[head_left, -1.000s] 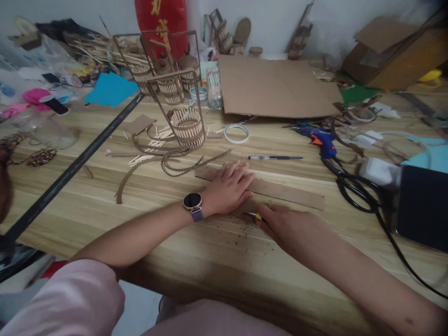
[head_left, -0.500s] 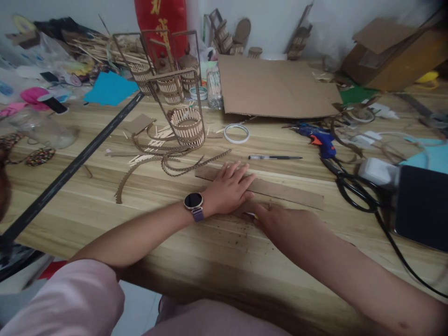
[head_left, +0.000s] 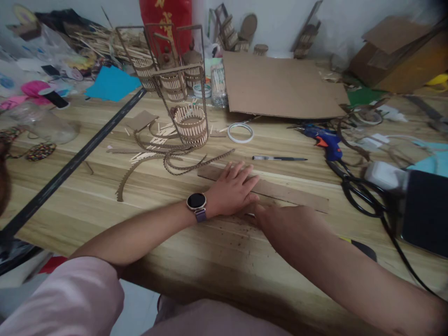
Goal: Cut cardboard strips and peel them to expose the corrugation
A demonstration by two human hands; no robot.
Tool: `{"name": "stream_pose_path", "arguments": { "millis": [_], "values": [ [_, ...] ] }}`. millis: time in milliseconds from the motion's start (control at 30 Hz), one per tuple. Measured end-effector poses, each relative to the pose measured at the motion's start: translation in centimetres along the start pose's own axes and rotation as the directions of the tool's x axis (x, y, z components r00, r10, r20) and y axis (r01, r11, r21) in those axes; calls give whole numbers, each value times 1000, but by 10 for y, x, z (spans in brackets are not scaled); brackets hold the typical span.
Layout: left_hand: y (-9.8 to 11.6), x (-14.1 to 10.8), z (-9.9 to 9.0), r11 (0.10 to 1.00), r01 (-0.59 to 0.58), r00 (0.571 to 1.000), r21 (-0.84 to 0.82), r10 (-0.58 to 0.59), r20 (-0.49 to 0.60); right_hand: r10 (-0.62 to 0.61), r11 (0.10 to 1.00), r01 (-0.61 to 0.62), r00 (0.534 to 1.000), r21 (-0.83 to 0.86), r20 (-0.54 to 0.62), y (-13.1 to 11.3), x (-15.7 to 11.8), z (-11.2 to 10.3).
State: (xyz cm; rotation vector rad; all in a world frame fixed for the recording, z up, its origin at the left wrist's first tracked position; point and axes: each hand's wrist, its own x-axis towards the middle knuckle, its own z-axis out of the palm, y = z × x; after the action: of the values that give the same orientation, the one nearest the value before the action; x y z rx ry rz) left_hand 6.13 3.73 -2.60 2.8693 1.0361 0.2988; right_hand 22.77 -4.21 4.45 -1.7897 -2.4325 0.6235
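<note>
My left hand lies flat with its fingers spread, pressing on a long brown cardboard strip with a dark line along it. A watch is on that wrist. Close beside the left thumb is my right hand, palm down, its fingers bent and closed. A small pale sliver shows at its fingertips; what it holds is mostly hidden. Dark crumbs lie on the wood below the hands. Beyond the strip is a black pen. A black and yellow object is partly covered by my right forearm.
A small stick basket with a tall handle stands behind curled cardboard strips. Further back are a large cardboard sheet and a tape roll. Rightward lie a blue glue gun, black scissors and a dark tablet-like slab.
The view has shifted slightly, so the table things sit a little further right. My right fingertips have moved slightly closer to the left thumb. More of the black and yellow object shows beside my right forearm.
</note>
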Motion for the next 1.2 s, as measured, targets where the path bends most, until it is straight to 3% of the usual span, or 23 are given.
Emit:
{"name": "stream_pose_path", "arguments": {
  "millis": [100, 233, 500, 1000, 1200],
  "values": [
    [0, 0, 1, 1000, -3, 1000, 5, 3, -2, 8, 955, 21, 995, -294, 99, -5, 1, -2],
    [-2, -1, 1, 1000, -9, 1000, 9, 9, 0, -6, 903, 70, 989, -424, 151, -8, 2, -6],
    [-3, -1, -4, 1000, -15, 999, 5, 15, 45, -41, 828, 141, 980, -543, 192, -1, -1, 0],
    [-4, -1, -5, 1000, -9, 998, 5, 9, 56, -20, 791, 192, 957, -581, 289, 7, -5, -2],
    [-4, -1, -5, 1000, -6, 998, -2, 6, 70, -7, 767, 176, 964, -616, 267, 12, -9, 3]
  ]
}}
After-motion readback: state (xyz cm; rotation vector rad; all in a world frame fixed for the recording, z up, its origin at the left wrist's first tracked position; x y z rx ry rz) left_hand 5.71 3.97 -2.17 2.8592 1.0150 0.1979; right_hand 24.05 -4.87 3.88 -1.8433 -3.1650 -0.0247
